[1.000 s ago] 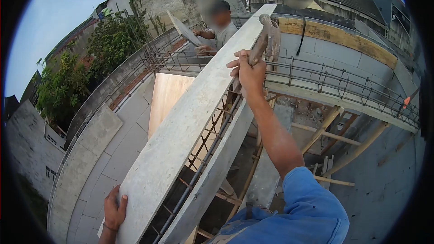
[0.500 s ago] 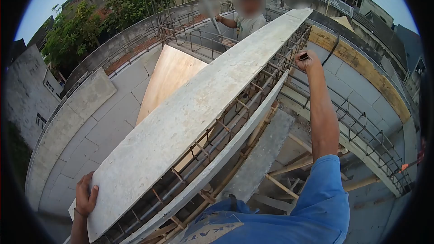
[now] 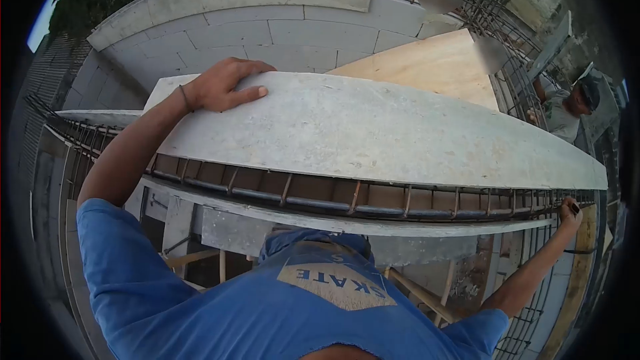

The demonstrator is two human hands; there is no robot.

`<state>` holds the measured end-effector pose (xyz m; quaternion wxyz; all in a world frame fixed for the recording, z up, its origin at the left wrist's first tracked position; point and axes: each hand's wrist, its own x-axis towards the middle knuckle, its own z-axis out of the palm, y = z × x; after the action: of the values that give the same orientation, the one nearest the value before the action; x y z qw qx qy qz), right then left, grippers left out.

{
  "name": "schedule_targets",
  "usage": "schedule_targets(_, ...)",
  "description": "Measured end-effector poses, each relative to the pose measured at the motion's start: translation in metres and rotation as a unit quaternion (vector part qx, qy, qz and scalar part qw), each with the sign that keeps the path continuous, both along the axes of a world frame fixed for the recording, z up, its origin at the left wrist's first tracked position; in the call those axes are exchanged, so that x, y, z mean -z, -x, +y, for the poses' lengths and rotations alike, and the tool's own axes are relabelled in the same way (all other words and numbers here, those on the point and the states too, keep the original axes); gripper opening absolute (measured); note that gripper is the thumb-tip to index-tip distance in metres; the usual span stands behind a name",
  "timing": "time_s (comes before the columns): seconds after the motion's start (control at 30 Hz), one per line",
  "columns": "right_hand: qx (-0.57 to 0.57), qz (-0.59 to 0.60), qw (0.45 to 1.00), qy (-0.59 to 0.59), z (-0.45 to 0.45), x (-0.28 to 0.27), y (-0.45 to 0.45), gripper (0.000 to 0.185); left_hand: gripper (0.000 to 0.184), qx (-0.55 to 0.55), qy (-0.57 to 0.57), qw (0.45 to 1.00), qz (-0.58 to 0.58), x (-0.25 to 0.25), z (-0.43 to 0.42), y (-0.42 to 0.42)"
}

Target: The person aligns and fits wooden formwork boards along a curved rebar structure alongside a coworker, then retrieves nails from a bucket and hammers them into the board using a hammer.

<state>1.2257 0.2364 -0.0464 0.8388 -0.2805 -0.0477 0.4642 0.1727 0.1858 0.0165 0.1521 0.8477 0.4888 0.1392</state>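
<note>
A long grey-white formwork board (image 3: 373, 130) lies tilted along the far side of a steel rebar cage (image 3: 353, 208). My left hand (image 3: 230, 87) grips the board's far edge near its left end, fingers over the edge and thumb on the face. At the right end of the cage, my right hand (image 3: 569, 213) is closed in a fist near the board's corner. A small dark end shows in that fist; what it belongs to is hidden. A second, narrower board (image 3: 300, 217) runs along the near side of the cage, close to my body.
A plywood sheet (image 3: 427, 63) leans behind the board. Beyond is a grey block wall (image 3: 313, 33). At the right a co-worker (image 3: 563, 110) stands by more rebar, near an upright panel. Bamboo poles (image 3: 420, 293) and a grey plank (image 3: 230, 230) lie below me.
My view has turned left and down, so the board now runs crosswise. My left hand still holds its far edge. The right fist stays near the cage's other end.
</note>
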Motion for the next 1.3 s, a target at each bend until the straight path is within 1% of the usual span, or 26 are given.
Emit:
schedule_targets(0.07,0.035,-0.052,0.998,-0.006,-0.009,0.010,0.036,0.013,0.052,0.023,-0.041,0.998,0.039,0.003,0.004,0.006)
schedule_targets(0.13,0.048,-0.060,0.996,-0.033,-0.022,0.021,0.063,0.006,0.054,0.021,-0.068,0.997,0.036,0.005,0.001,0.008)
schedule_targets(0.2,0.015,0.067,0.993,-0.094,-0.028,0.033,0.046,0.008,0.054,0.014,-0.032,0.999,0.020,0.001,0.001,0.003)
schedule_targets(0.23,0.053,0.037,0.996,-0.055,-0.035,-0.006,0.107,0.020,0.054,0.015,-0.028,0.999,0.006,-0.002,0.001,-0.002)
schedule_targets(0.27,0.038,0.026,0.997,-0.055,-0.028,-0.004,0.097,0.021,0.054,0.021,-0.023,1.000,-0.004,-0.005,0.001,-0.005)
schedule_targets(0.3,0.054,0.024,0.996,-0.072,-0.025,-0.010,0.108,0.021,0.054,0.018,-0.030,0.999,-0.012,-0.005,0.002,-0.006)
schedule_targets(0.33,0.085,0.012,0.995,-0.045,-0.018,-0.014,0.100,0.018,0.054,0.014,-0.034,0.999,-0.018,-0.004,0.002,-0.007)
schedule_targets(0.4,0.138,0.050,0.989,0.000,-0.001,0.000,0.050,0.009,0.054,0.015,-0.036,0.998,-0.038,-0.002,0.003,-0.009)
schedule_targets(0.43,0.202,0.006,0.978,0.054,0.004,-0.006,0.051,0.009,0.054,0.036,-0.042,0.998,-0.038,-0.003,0.004,-0.010)
schedule_targets(0.47,0.257,-0.039,0.959,0.110,0.010,-0.011,0.064,0.010,0.054,0.027,-0.044,0.998,-0.039,-0.002,0.003,-0.010)
schedule_targets(0.5,0.266,-0.041,0.957,0.107,0.007,-0.018,0.087,0.010,0.054,0.012,-0.043,0.998,-0.041,-0.002,0.003,-0.011)
schedule_targets(0.57,0.360,-0.133,0.918,0.104,-0.003,-0.045,0.148,0.005,0.055,0.009,-0.033,0.998,-0.052,-0.003,0.002,-0.013)
schedule_targets(0.6,0.361,-0.136,0.917,0.104,-0.008,-0.050,0.163,0.005,0.055,0.000,-0.026,0.998,-0.056,-0.004,0.003,-0.013)
schedule_targets(0.67,0.367,-0.338,0.865,0.058,-0.028,-0.050,0.193,0.017,0.056,-0.003,-0.022,0.998,-0.057,-0.003,0.003,-0.013)
schedule_targets(0.7,0.369,-0.339,0.864,0.060,-0.039,-0.061,0.230,0.017,0.056,-0.006,-0.020,0.998,-0.055,-0.003,0.004,-0.013)
schedule_targets(0.77,0.400,-0.508,0.761,0.053,-0.063,-0.090,0.315,0.027,0.056,-0.004,-0.025,0.998,-0.056,-0.001,0.004,-0.012)
schedule_targets(0.8,0.402,-0.509,0.759,0.056,-0.071,-0.093,0.333,0.027,0.056,-0.004,-0.032,0.998,-0.056,0.000,0.004,-0.012)
schedule_targets(0.87,0.413,-0.654,0.631,0.055,-0.084,-0.097,0.353,0.040,0.055,-0.002,-0.035,0.998,-0.058,-0.001,0.003,-0.013)
schedule_targets(0.9,0.440,-0.678,0.585,0.070,-0.087,-0.092,0.352,0.041,0.055,-0.003,-0.040,0.997,-0.060,-0.001,0.003,-0.013)
schedule_targets(0.93,0.443,-0.678,0.582,0.069,-0.095,-0.094,0.361,0.041,0.055,-0.001,-0.042,0.997,-0.062,0.000,0.003,-0.012)
schedule_targets(1.0,0.343,-0.808,0.473,0.082,-0.112,-0.097,0.396,0.031,0.054,-0.003,-0.047,0.997,-0.062,0.001,0.001,-0.011)
schedule_targets(1.07,0.357,-0.869,0.330,0.091,-0.119,-0.094,0.430,0.039,0.054,-0.001,-0.049,0.997,-0.064,0.002,0.000,-0.010)
schedule_targets(1.13,0.307,-0.916,0.237,0.104,-0.126,-0.093,0.474,0.046,0.054,0.009,-0.054,0.997,-0.062,0.002,0.001,-0.011)
schedule_targets(1.2,0.256,-0.933,0.238,0.083,-0.126,-0.082,0.510,0.044,0.053,0.022,-0.069,0.995,-0.071,0.004,0.001,-0.011)
schedule_targets(1.27,0.185,-0.943,0.265,0.077,-0.123,-0.063,0.528,0.046,0.053,0.036,-0.076,0.994,-0.066,0.008,0.002,-0.009)
schedule_targets(1.3,0.186,-0.942,0.267,0.084,-0.124,-0.057,0.538,0.046,0.053,0.035,-0.081,0.994,-0.064,0.008,0.003,-0.008)
